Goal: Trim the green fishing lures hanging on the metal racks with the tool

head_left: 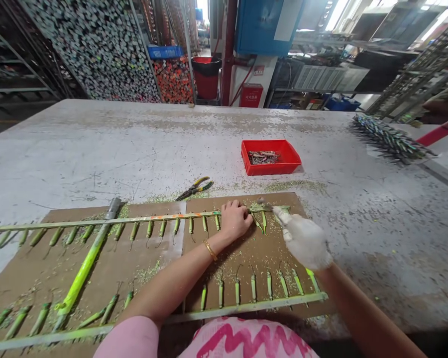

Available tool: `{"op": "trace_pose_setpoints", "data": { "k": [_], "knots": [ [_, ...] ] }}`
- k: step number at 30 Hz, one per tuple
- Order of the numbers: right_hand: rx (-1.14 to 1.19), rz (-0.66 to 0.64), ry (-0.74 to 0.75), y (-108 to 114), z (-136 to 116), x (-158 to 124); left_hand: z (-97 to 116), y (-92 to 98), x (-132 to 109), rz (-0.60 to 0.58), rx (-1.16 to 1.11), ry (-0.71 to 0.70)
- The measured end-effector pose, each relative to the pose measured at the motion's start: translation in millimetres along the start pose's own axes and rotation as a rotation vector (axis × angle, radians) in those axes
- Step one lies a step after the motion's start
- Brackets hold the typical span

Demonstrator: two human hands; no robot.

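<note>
- Table point(97, 144): grey, scuffed top, strewn with green paint flakes towards its near edge.
- Cardboard sheets point(153, 258): two brown sheets side by side along the near edge, under the work.
- Upper bar point(142, 218): long green-coated rail with hanging pegs. It lies on the cardboard parallel to the near edge and runs off the left edge.
- Lower bar point(246, 307): matching rail, nearest the person.
- Yellow-green rod point(85, 263): lies slantwise across both rails, left of centre.
- Red tray point(271, 170): mid-table, beyond the cardboard, holding small metal pieces.
- Right hand point(304, 241): white-gloved, fingertips at the upper bar's right end. Blurred, so the grip cannot be told.
- Left hand point(236, 220): bare, clenched over the upper bar.
- Pliers point(194, 189): yellow-handled, just beyond the cardboard's far edge.
</note>
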State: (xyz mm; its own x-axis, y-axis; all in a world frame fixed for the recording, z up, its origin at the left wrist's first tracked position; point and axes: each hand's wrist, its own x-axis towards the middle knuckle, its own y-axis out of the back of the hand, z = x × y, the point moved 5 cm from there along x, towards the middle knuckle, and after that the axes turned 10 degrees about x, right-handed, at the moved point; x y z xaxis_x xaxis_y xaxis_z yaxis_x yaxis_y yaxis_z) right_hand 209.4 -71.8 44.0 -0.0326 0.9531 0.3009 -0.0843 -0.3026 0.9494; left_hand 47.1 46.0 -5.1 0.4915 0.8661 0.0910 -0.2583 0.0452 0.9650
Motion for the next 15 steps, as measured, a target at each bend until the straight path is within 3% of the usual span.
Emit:
{"op": "trace_pose_setpoints", "data": {
  "k": [3,8,12,15],
  "knots": [
    [0.002,-0.074,0.054,-2,-2,-1,0,-0.3,0,-0.009,0.004,-0.002],
    [0.026,0.057,-0.016,10,-2,-3,0,0.6,1,-0.006,0.003,0.011],
    [0.021,-0.081,0.063,1,-8,-3,1,0.6,1,-0.023,-0.004,0.014],
    [0.050,0.002,-0.003,8,-4,-3,1,1.0,0,-0.016,-0.009,0.010]
  ]
}}
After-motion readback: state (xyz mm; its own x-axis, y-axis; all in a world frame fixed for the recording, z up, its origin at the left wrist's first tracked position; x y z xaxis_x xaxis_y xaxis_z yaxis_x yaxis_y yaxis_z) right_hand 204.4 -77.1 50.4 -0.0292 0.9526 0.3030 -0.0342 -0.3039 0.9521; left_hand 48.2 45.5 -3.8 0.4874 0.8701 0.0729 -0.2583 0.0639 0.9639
